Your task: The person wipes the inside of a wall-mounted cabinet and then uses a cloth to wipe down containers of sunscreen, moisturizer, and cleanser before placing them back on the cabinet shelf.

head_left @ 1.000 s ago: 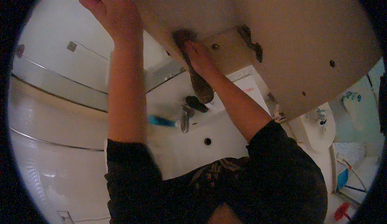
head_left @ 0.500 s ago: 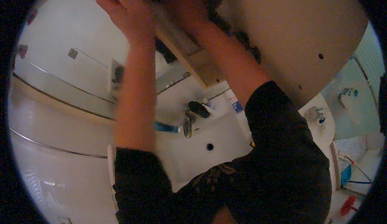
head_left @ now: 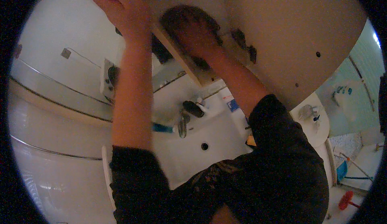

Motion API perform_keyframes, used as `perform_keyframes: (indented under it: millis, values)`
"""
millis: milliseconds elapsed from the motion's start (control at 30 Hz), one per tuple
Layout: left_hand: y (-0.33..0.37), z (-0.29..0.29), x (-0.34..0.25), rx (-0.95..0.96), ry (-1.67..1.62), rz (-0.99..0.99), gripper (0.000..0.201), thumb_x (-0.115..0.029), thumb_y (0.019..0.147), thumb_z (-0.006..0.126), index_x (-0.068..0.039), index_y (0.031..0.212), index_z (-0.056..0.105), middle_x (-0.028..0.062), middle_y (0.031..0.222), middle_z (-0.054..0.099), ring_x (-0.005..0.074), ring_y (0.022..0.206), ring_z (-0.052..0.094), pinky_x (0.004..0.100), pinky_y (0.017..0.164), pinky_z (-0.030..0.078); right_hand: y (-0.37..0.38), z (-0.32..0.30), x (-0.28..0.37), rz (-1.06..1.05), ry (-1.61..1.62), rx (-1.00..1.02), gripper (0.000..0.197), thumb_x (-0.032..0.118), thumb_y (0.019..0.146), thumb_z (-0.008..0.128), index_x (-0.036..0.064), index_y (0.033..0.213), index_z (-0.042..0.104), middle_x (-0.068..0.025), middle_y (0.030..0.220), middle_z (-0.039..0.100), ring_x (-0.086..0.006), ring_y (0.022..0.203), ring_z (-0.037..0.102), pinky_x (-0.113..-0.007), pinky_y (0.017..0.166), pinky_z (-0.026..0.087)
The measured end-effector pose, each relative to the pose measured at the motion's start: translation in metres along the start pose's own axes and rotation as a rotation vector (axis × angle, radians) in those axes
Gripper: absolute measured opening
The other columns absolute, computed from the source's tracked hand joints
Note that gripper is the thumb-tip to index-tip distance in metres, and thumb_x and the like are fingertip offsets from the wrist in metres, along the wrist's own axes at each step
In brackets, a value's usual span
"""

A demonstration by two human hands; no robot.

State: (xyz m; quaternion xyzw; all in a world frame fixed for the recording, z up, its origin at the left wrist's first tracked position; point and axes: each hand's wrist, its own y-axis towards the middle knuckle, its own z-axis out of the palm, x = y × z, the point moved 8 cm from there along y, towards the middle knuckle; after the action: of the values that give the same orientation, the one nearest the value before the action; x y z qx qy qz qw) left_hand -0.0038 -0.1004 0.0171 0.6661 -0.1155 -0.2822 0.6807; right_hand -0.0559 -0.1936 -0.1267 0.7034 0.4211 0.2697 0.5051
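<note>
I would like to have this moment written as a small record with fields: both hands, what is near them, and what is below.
Left hand: raised at upper left; grasp unclear
Right hand: over a dark cloth; whether the fingers clutch it is unclear
Right of the cloth: large beige panel
Below: white sink with faucet and round drain
Left of faucet: blue item
Far lower right: red item
Light: dim

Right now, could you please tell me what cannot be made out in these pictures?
In the head view:
Left hand: whatever it touches, cut off by the top edge.
Right hand: whether it grips or presses the dark item, blurred and dim.
Yellow object: its full shape, hidden by the dark shirt.
</note>
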Motion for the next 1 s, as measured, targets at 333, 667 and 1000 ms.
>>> perform_keyframes:
  millis: [333, 667, 1000]
  values:
    - [0.005, -0.006, -0.018, -0.021, -0.143, 0.024, 0.052, -0.036, 0.091, 0.045, -0.002, 0.129, 0.031, 0.0171, 0.122, 0.046, 0.0252, 0.108, 0.046, 0.0354, 0.091, 0.037, 0.053, -0.071, -0.052, 0.31, -0.02, -0.423, 0.031, 0.018, 0.087, 0.044, -0.002, 0.11, 0.052, -0.0186, 0.112, 0.052, -0.033, 0.103, 0.048, -0.044, 0.088, 0.038]
    - [0.021, -0.014, -0.013, -0.053, -0.182, -0.054, 0.051, -0.035, 0.094, 0.041, -0.002, 0.13, 0.03, 0.0163, 0.125, 0.041, 0.0253, 0.114, 0.041, 0.0358, 0.095, 0.033, -0.084, 0.026, -0.026, 0.633, 0.077, 0.066, 0.031, 0.008, 0.08, 0.045, -0.0024, 0.108, 0.054, -0.0277, 0.115, 0.046, -0.0444, 0.111, 0.039, -0.046, 0.099, 0.029]
    - [0.029, -0.015, -0.026, -0.046, -0.115, 0.072, 0.048, -0.03, 0.095, 0.038, 0.0, 0.13, 0.026, 0.0173, 0.125, 0.042, 0.0266, 0.112, 0.043, 0.0352, 0.095, 0.034, -0.085, 0.002, -0.047, 0.526, 0.089, 0.081, 0.031, 0.005, 0.076, 0.047, 0.0056, 0.104, 0.06, -0.0188, 0.118, 0.047, -0.0411, 0.111, 0.038, -0.044, 0.097, 0.033]
